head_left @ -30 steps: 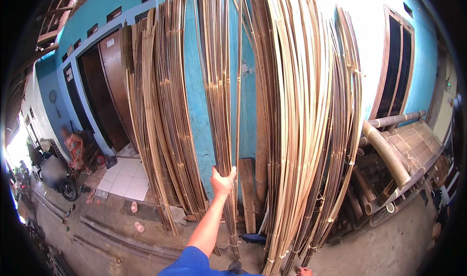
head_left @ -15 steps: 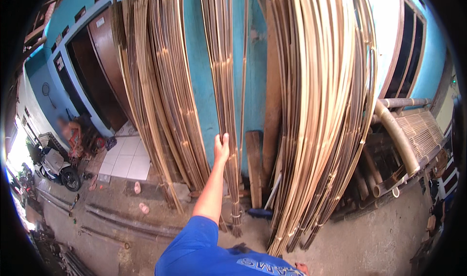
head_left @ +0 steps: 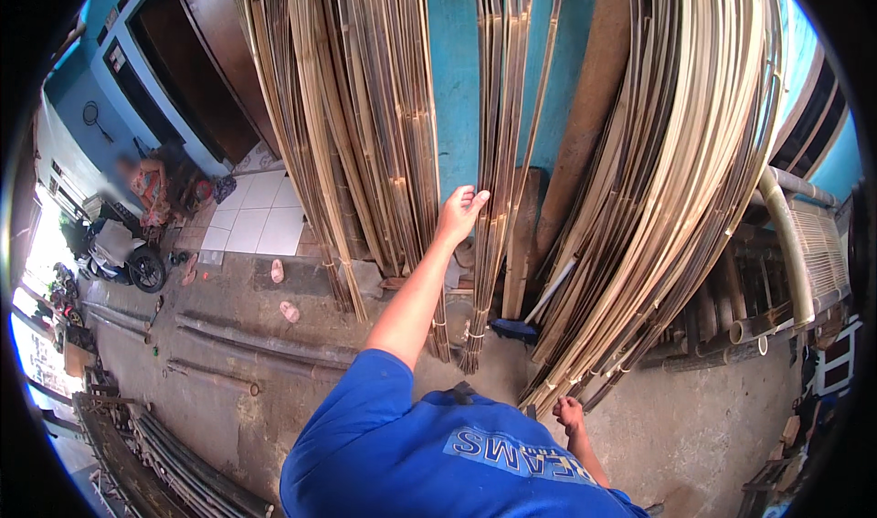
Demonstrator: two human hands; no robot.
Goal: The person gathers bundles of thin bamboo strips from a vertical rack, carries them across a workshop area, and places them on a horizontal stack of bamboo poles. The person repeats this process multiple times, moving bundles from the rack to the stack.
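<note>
- Your left hand (head_left: 464, 212) is near the middle of the dial, at the left edge of the narrow bamboo bundle (head_left: 498, 153). Its fingers are curled; whether they pinch a strip, you cannot tell from this angle.
- Your right hand (head_left: 568, 412), at five o'clock, is half closed near the foot of the wide bundle (head_left: 676, 207); you cannot tell if it holds anything.
- Done, as far as shows: the narrow bamboo bundle stands at twelve to one o'clock, with a pale tie (head_left: 475, 333) near its foot. Its top runs out of view, so what remains there is unclear.
- More bundles (head_left: 393, 153) stand at eleven, before a blue wall (head_left: 452, 61).
- The grey floor (head_left: 676, 427) looks hard and worn; poles (head_left: 256, 344) lie at eight.
- A seated person (head_left: 148, 189) and a motorcycle (head_left: 114, 248) are towards nine, a bamboo bench (head_left: 813, 244) at three.
</note>
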